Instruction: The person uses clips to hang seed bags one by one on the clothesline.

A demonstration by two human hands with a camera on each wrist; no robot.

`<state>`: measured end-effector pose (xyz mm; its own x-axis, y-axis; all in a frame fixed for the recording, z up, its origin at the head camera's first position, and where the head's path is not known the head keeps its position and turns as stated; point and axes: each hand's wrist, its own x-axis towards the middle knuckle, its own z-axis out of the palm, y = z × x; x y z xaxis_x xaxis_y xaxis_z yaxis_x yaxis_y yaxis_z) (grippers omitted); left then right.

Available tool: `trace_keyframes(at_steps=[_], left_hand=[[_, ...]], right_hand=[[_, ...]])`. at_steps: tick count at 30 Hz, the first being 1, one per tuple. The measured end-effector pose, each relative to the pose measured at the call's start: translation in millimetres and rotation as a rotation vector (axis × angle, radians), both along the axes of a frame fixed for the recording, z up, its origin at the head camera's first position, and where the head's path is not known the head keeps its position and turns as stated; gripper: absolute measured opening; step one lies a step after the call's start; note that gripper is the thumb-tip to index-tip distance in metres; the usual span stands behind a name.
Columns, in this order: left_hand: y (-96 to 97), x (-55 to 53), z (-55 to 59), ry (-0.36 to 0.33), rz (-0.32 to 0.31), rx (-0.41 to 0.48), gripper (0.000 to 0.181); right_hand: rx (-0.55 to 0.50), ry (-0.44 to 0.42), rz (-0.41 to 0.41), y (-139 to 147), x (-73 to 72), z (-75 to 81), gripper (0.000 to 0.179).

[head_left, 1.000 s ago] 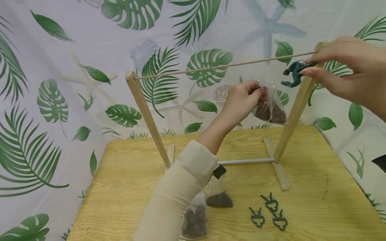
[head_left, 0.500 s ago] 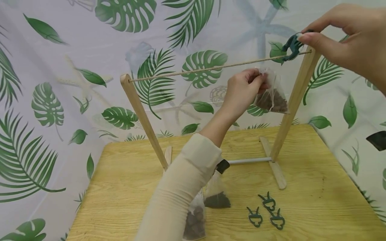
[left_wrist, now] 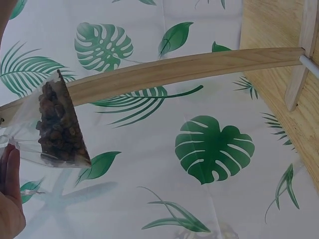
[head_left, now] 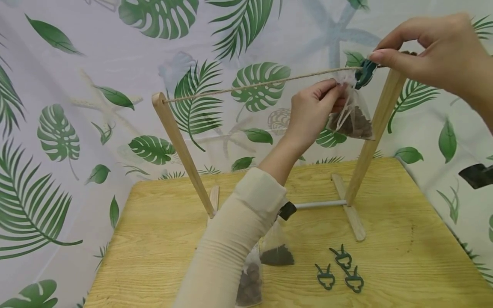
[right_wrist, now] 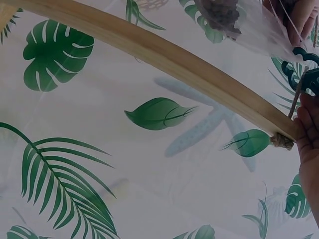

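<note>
In the head view my left hand (head_left: pixel 313 107) pinches the gathered top of a sheer white drawstring bag (head_left: pixel 354 119) with brown pieces in its bottom. The bag hangs just under the twine (head_left: pixel 269 87), near its right end. My right hand (head_left: pixel 443 57) pinches a dark green clip (head_left: pixel 366 73) at the twine, right beside the bag's top. Whether the clip has caught the bag's fabric, I cannot tell. In the left wrist view the brown contents show through the bag (left_wrist: pixel 60 124). The right wrist view has the clip (right_wrist: pixel 304 74) at its right edge.
The twine runs between two wooden posts (head_left: pixel 185 158) joined low down by a white rod (head_left: pixel 321 205). Several dark green clips (head_left: pixel 326 278) lie on the wooden table (head_left: pixel 404 256). Two more filled bags (head_left: pixel 277 254) stand near my left sleeve, partly hidden by it.
My right hand went up and then left and slightly down, taking the clip onto the twine. My left hand raised the bag, bringing its top up against the twine beside the clip.
</note>
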<state>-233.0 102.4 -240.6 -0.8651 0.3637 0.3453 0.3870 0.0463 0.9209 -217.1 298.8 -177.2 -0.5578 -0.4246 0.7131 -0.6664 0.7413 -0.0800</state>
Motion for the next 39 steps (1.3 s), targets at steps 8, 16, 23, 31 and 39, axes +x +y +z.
trace_keyframes(at_steps=[8,16,23,31,39], left_hand=[[2.3,8.2,2.6,0.063,0.037,0.011,0.026],[8.4,-7.0,-11.6,0.083,0.082,0.005,0.027],[5.8,-11.1,-19.3,0.116,0.076,-0.037,0.023],[-1.3,-7.6,-23.7,0.21,0.095,-0.122,0.02],[-9.5,-1.6,-20.4,0.226,0.152,-0.444,0.021]], right_hand=[[0.026,-0.008,-0.008,-4,1.2,-3.1,0.019],[0.07,-0.128,-0.07,-5,1.2,0.7,0.022],[0.16,-0.213,-0.091,-3,1.9,1.3,0.038],[0.245,-0.082,-0.023,-4,4.1,-0.7,0.065],[0.246,0.029,-0.007,-4,13.9,-2.3,0.075]])
